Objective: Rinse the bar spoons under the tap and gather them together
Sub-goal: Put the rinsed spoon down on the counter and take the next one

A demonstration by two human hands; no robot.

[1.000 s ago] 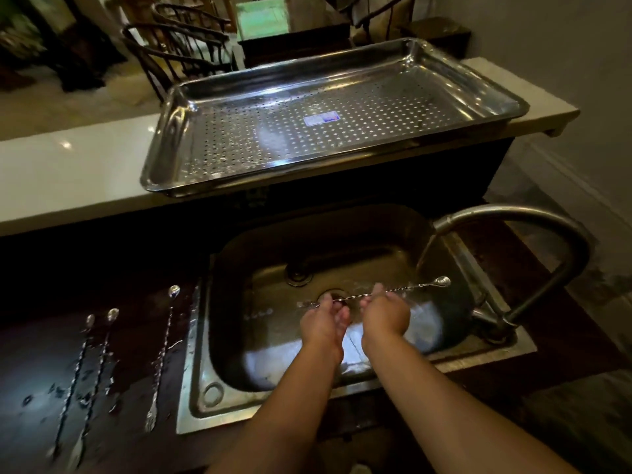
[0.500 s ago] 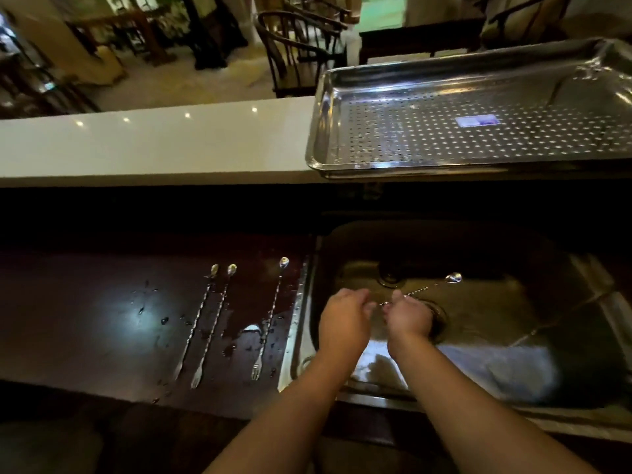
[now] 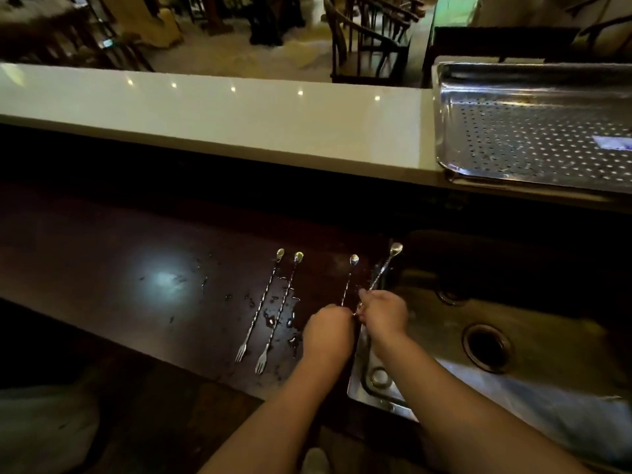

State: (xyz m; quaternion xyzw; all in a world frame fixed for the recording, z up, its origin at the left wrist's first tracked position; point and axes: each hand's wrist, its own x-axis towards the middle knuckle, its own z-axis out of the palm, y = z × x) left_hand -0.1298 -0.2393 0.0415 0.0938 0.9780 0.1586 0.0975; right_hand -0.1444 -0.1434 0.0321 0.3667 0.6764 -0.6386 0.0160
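Item: twisted-stem steel bar spoon (image 3: pixel 383 271), oval bowl up, pinched at its lower end by both the right hand (image 3: pixel 384 314) and the left hand (image 3: pixel 328 331), fists side by side over the sink (image 3: pixel 379 381) rim. 3 matching spoons (image 3: pixel 273 302) (2 showing forked tails) lie parallel on the wet dark counter (image 3: pixel 119 268). Perforated steel tray (image 3: pixel 533 131) sits on the pale ledge (image 3: pixel 222 121).

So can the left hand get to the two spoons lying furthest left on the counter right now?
Probably yes. The left hand sits just right of those two bar spoons, whose fork ends point toward the person, and only bare wet counter lies between. It seems to be pinching the held spoon with the right hand, so it must let go first.
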